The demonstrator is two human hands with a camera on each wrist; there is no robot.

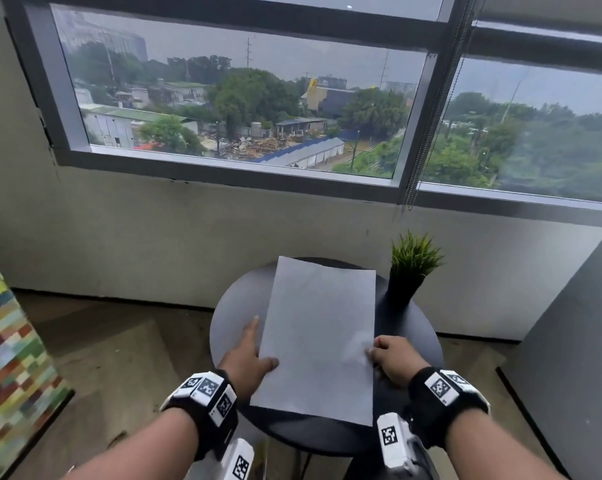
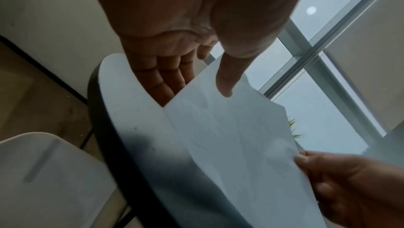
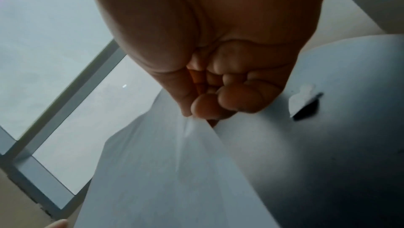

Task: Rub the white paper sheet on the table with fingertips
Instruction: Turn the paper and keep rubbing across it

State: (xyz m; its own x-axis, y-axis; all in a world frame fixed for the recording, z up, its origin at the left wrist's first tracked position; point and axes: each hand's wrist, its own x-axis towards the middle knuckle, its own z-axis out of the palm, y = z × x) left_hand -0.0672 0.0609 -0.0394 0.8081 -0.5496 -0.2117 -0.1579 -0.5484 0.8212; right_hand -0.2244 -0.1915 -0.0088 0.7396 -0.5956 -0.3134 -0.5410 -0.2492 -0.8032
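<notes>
Left to right. The left hand [image 1: 247,355] takes the sheet [image 1: 318,337] at its left edge: the thumb lies on top near the lower corner, the fingers pass beneath, and one finger reaches forward beside the edge; the left wrist view shows those fingers straight and close together under the paper. The sheet hangs lifted over the round table [image 1: 230,313], its near end raised, its far end reaching to the table's far rim; whether that end touches the top cannot be told. The right hand [image 1: 393,360] pinches the right edge between thumb and curled fingertips, which puckers the paper there. A grip on both sides probably serves to square the sheet before laying it flat, so rubbing has not begun. A potted plant [image 1: 412,271] stands just beside the far right corner, limiting room on that side. Bare tabletop lies to the left and near edge; the sheet overhangs toward the person, so it may slide off.
</notes>
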